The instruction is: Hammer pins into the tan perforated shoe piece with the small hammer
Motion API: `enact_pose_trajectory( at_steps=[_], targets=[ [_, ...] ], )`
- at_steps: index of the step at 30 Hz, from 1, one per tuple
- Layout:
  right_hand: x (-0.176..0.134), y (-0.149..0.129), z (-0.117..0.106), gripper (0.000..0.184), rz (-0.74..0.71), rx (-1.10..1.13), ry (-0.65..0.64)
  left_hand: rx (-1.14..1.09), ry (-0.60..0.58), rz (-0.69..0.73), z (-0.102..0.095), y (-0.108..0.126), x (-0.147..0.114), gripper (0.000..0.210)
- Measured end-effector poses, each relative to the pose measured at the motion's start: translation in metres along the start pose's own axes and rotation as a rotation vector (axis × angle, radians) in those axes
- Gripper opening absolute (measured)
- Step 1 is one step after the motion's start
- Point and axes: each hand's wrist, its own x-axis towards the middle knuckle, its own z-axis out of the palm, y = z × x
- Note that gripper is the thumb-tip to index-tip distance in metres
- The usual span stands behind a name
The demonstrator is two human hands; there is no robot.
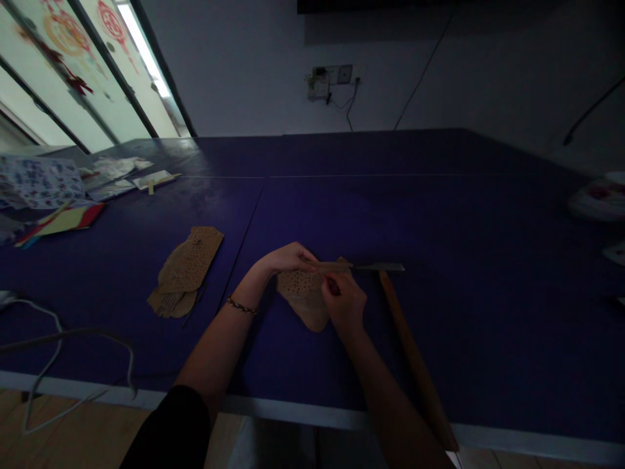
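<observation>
On the desk (488, 312): perforated brown sheet (303, 298) between left hand (291, 258), fingers bent by bladed tool (374, 267), and right hand (347, 301), fingers curled; can't tell what either pinches. Slack grip might let the tool roll, nicking sheet.

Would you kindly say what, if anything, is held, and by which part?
The left hand seems to hold a bladed tool by its handle; whether the right hand grips the brown sheet is unclear.
</observation>
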Motion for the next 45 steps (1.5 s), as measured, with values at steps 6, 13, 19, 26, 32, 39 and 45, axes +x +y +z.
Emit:
enact_pose_trajectory(
  at_steps=[6,13,19,26,32,39,45],
  targets=[
    [-0.0010,-0.0006,-0.0008,0.014,-0.009,0.040,-0.059,0.032,0.002,0.017,0.0008,0.0022,-0.0009,0.021],
    [-0.0031,0.0047,-0.0001,0.018,-0.071,-0.095,-0.142,0.089,-0.007,0.043,0.0013,0.0026,0.0012,0.022],
    [-0.0035,0.0039,-0.0004,0.019,-0.094,-0.129,-0.161,0.111,-0.002,0.061,0.0053,0.0029,0.0026,0.018],
    [0.0000,0.0038,-0.0017,0.015,0.033,0.111,-0.151,0.038,-0.041,0.078,0.0078,0.0017,0.0042,0.016],
    [0.0009,0.0021,-0.0057,0.022,-0.032,0.158,-0.173,-0.029,0.011,0.024,0.0049,0.0023,0.0003,0.015],
    [0.0005,0.0013,-0.0066,0.022,-0.029,0.097,-0.073,-0.125,-0.010,-0.013,0.0055,0.0012,0.0012,0.016],
    [0.0000,0.0022,-0.0063,0.016,0.034,0.084,-0.025,-0.088,-0.002,-0.011,0.0072,0.0016,0.0018,0.015]
  ],
)
